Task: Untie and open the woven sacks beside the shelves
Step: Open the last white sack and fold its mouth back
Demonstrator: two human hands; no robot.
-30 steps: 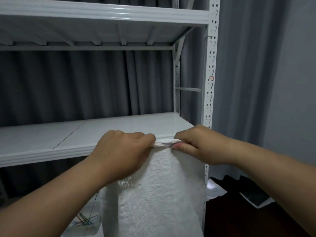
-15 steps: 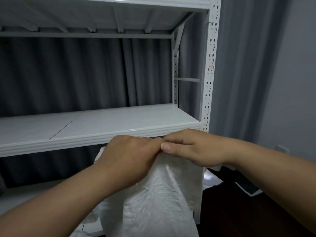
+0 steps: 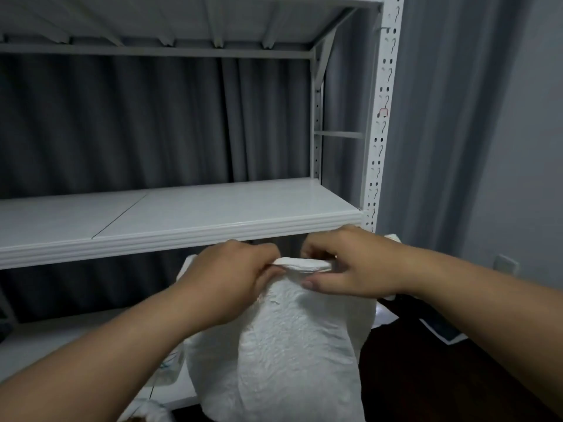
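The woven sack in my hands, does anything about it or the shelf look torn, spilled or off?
Nothing stands out. The white woven sack looks crumpled but whole, its top edge pinched between the left hand and right hand. The shelf sits level.

A storeroom: white metal shelving (image 3: 195, 220) with a slotted upright (image 3: 380, 117) before grey curtains (image 3: 115, 123).

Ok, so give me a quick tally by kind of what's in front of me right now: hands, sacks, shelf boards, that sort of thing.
Hands: 2, the left hand and the right hand, both pinching the sack's top edge
Woven sack: 1, white
Shelf boards: 2 clearly seen, the middle shelf board and the upper shelf board
Perforated upright post: 1
Total: 6
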